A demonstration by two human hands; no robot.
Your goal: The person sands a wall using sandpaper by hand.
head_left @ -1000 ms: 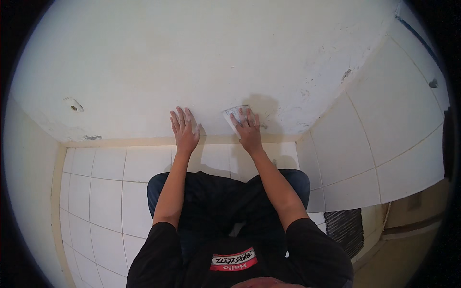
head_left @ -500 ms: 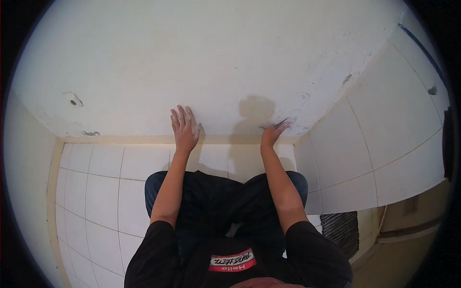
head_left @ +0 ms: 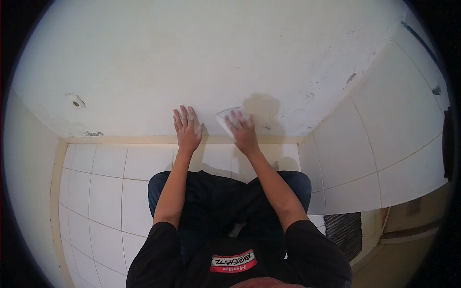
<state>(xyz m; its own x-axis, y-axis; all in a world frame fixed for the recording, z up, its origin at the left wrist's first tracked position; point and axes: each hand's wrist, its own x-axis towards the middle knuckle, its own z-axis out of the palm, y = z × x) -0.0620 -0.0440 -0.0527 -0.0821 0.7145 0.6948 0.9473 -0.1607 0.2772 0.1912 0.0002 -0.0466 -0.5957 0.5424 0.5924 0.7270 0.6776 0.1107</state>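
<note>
My left hand (head_left: 187,130) lies with its fingers spread against the white wall (head_left: 158,57), just above the skirting strip, and holds nothing. White dust coats its fingertips. To its right, my right hand (head_left: 243,129) presses a pale folded sheet of sandpaper (head_left: 224,117) against the wall, the fingers over it and slightly blurred. Only the left and upper edges of the sheet show; its underside against the wall is hidden.
A tiled side wall (head_left: 360,144) meets the wall at the right. Peeling patches (head_left: 314,89) mark that corner, and a holed fitting (head_left: 76,102) sits at the left. White floor tiles (head_left: 105,192) lie below. A dark ridged mat (head_left: 343,235) is behind my right elbow.
My right hand has swept left along the wall with the sandpaper, from near the right corner to beside my left hand. My left hand stays in place on the wall.
</note>
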